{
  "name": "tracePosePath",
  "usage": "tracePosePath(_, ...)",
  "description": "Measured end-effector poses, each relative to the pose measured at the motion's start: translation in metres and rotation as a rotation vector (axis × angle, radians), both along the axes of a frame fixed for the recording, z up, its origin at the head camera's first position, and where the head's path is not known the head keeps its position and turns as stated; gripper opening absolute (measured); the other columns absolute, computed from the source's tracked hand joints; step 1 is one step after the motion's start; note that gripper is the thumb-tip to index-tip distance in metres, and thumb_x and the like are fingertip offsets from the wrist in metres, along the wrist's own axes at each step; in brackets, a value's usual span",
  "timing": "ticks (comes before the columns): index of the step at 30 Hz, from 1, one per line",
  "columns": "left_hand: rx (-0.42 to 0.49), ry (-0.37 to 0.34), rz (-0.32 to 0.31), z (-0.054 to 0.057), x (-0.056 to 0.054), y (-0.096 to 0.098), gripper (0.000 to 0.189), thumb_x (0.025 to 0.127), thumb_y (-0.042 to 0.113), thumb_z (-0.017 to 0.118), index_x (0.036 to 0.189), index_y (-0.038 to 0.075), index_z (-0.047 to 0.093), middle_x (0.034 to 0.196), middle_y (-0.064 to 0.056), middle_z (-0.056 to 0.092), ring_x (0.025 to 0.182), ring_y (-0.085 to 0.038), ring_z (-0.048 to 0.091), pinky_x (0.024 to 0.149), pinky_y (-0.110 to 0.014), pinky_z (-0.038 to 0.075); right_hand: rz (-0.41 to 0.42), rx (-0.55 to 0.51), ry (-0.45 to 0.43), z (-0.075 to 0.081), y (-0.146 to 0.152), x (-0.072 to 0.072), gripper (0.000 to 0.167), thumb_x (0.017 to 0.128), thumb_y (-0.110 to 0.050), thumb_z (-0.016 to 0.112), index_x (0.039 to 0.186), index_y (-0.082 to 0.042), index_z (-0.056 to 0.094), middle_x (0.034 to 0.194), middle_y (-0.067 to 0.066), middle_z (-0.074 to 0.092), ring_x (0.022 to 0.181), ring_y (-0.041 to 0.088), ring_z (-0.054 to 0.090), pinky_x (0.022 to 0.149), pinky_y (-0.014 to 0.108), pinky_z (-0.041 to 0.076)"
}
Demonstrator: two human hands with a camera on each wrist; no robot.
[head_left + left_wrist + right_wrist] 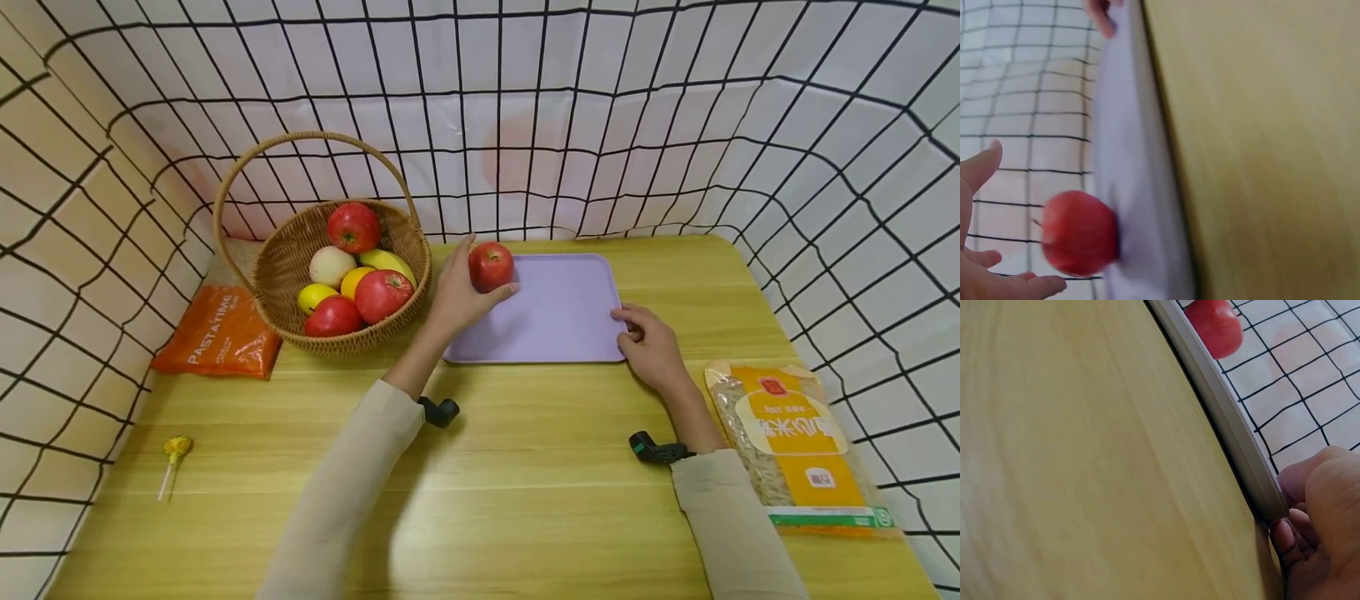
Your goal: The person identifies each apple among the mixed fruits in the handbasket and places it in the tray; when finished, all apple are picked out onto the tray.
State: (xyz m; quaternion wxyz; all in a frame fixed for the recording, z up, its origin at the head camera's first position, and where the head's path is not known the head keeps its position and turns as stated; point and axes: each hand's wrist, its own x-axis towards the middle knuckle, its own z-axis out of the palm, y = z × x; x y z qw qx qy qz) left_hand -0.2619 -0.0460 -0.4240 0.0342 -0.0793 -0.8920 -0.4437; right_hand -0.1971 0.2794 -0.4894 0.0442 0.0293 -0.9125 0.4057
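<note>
A red apple (491, 267) sits at the far left corner of the lilac tray (555, 312). My left hand (467, 292) is beside it, thumb and fingers spread around its near left side. In the left wrist view a gap shows between these spread fingers (1044, 285) and the apple (1079, 233), which stands on the tray's surface. At the tray's right edge, my right hand (651, 343) pinches the rim. The right wrist view shows its thumb over the tray rim (1229, 425) and curled fingers below.
Left of the tray stands a wicker basket (281, 292) of mixed fruit with a tall handle. An orange pasta bag (225, 337) lies beside it, a yellow lollipop (176, 450) nearer. A grain bag (802, 450) lies at the right. Grid-patterned cloth (600, 125) walls the table's back and sides.
</note>
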Motion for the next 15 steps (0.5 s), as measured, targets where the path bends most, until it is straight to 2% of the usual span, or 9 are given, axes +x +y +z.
tracePosePath(3,0.014,0.010,-0.031,0.013,0.011,-0.005,0.106,0.080,0.057,0.083,0.163,0.024,0.026,0.166,-0.008,0.034,0.152,-0.032,0.036,0.118,-0.058,0.038,0.001,0.003,-0.002,-0.001,0.000,0.000,0.043,0.096,-0.001,0.054,0.138,0.000,0.063,0.153,0.020,0.051,0.098,0.025,0.054,0.074,0.012,0.039)
tracePosePath(10,0.174,0.076,-0.133,0.038,0.035,-0.026,0.093,0.082,0.050,0.085,0.157,0.018,0.040,0.155,-0.005,0.048,0.138,-0.027,0.054,0.111,-0.036,0.049,0.004,0.010,0.007,0.002,-0.001,0.001,0.043,0.096,-0.001,0.054,0.137,0.000,0.063,0.152,0.021,0.051,0.098,0.026,0.054,0.074,0.011,0.039)
tracePosePath(15,0.201,0.105,-0.131,0.054,0.044,-0.049,0.085,0.083,0.047,0.084,0.153,0.017,0.046,0.153,0.000,0.049,0.136,-0.021,0.055,0.112,-0.037,0.049,0.006,0.009,0.002,0.001,-0.001,0.002,0.042,0.096,-0.001,0.054,0.138,0.000,0.063,0.153,0.022,0.050,0.101,0.027,0.055,0.075,0.010,0.039)
